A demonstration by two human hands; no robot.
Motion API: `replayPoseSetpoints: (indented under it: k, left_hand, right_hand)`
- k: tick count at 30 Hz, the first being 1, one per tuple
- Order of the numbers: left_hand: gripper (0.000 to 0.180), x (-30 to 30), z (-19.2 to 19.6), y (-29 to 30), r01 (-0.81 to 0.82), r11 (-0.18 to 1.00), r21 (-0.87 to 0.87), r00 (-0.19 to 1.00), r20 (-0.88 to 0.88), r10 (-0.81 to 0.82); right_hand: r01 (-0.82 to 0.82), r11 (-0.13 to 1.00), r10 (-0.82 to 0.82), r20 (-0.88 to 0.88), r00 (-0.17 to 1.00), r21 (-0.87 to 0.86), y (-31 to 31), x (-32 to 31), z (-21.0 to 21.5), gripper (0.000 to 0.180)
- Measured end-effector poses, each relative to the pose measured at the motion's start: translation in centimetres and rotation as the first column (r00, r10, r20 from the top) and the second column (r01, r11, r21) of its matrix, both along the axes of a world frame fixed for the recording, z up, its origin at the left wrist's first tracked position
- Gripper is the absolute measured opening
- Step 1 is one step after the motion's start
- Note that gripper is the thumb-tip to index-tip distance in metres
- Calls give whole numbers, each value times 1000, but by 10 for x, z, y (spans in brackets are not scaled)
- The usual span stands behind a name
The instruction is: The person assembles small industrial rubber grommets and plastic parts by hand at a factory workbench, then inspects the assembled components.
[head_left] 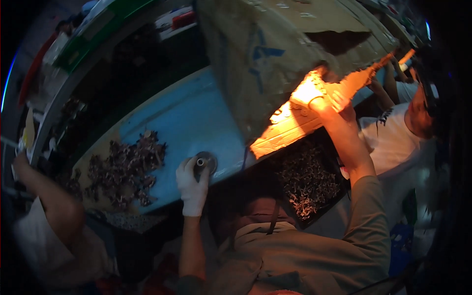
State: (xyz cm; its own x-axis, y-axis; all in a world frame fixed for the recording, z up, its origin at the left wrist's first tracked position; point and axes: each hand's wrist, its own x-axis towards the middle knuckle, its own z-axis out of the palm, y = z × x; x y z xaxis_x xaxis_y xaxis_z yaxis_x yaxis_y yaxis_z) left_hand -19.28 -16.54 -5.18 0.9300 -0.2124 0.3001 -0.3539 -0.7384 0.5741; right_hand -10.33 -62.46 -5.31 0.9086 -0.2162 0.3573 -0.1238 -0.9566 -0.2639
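My left hand (192,186), in a white glove, is closed around a round grey metal piece (205,163) with a short hollow post at its centre. That piece stands on a blue work surface (191,108). To its left lies a heap of small dark metal parts (130,169). My right arm reaches into a brightly lit opening beneath a large cardboard sheet or box (246,64). Glare washes out my right hand (308,92), so its fingers and anything in them cannot be made out. Small ring-like shapes (295,112) lie on the lit cardboard beside it.
A dark tray of small metal parts (309,179) sits below my right forearm. One person in a white shirt (393,137) is close on the right; another person's arm (49,196) is at the left. A green bin (93,37) stands at the far left.
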Motion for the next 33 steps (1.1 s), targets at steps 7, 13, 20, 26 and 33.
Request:
replayPoseSetpoints:
  k: [7,13,20,26,33]
  left_hand:
    - [38,7,-23,7,60,972,-229,995,89,-40]
    - [37,8,-12,11,63,964,-258,987,162,-21]
    - [29,7,-23,14,13,940,-340,992,121,30]
    - [26,9,-26,12,17,937,-348,989,146,36]
    - [26,7,-23,15,33,920,-391,993,117,14]
  right_hand:
    - [-120,755,-126,-322,939,-645,-32,-39,4,25]
    - [-445,893,450,-101,887,72,42,-131,-1,18]
    - [-513,800,526,48,849,310,282,-113,64,20]
    - [-644,738,619,179,765,200,300,-79,21,29]
    - [-679,733,670,120,732,51,294,-88,16,38]
